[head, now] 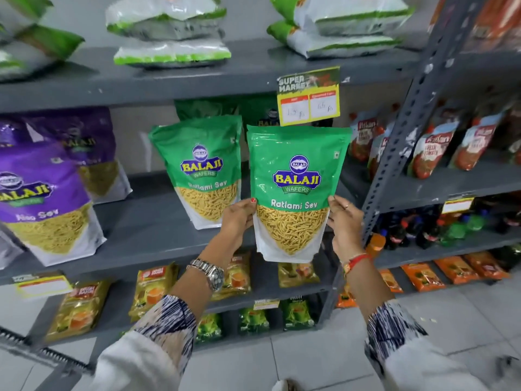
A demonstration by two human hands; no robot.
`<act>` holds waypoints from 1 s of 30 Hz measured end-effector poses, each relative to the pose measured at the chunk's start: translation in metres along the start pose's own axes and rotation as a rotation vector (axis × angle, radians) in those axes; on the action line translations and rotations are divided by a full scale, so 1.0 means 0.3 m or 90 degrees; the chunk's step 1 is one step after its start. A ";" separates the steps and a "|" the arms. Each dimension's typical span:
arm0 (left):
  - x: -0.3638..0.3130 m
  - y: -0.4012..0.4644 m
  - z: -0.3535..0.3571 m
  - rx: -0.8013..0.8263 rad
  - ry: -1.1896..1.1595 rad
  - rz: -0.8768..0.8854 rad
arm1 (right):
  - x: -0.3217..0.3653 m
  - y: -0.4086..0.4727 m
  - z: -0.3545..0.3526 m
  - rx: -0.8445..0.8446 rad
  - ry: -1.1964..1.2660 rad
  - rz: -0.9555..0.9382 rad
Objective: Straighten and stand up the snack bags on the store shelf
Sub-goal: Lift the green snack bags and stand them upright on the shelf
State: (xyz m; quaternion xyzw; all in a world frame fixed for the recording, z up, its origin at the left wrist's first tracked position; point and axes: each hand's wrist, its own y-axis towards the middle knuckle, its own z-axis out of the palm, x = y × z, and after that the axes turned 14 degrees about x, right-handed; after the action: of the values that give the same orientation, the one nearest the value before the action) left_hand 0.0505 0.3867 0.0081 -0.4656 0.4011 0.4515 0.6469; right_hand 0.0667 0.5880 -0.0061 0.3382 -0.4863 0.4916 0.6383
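Observation:
A green Ratlami Sev bag point(296, 176) is held upright in front of the middle shelf point(146, 230), its base just past the shelf's front edge. My left hand point(238, 221) grips its left side and my right hand point(345, 221) grips its right side. A second green Ratlami Sev bag point(200, 167) stands on the shelf to the left, leaning slightly. More green bags are partly hidden behind both. Two purple Aloo Sev bags point(48, 187) stand at the far left.
A yellow price tag point(308, 100) hangs from the shelf above. White and green sacks point(169, 26) lie on the top shelf. Tomato pouches point(431, 148) and bottles point(423, 227) fill the rack to the right. Yellow packets point(152, 289) sit on lower shelves.

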 end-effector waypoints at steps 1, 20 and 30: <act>-0.014 0.035 0.015 0.001 -0.007 0.012 | 0.009 0.048 0.002 0.004 -0.001 -0.010; 0.018 0.326 0.060 -0.004 -0.019 0.073 | -0.065 0.386 0.005 0.180 -0.061 0.025; 0.080 0.284 0.078 0.087 0.004 0.082 | -0.139 0.348 0.026 0.267 -0.017 0.074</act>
State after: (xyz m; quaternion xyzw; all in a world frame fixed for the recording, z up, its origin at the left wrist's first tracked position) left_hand -0.0221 0.4277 -0.0292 -0.3952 0.4619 0.4623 0.6456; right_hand -0.0373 0.5986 -0.0484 0.4416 -0.4006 0.6133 0.5181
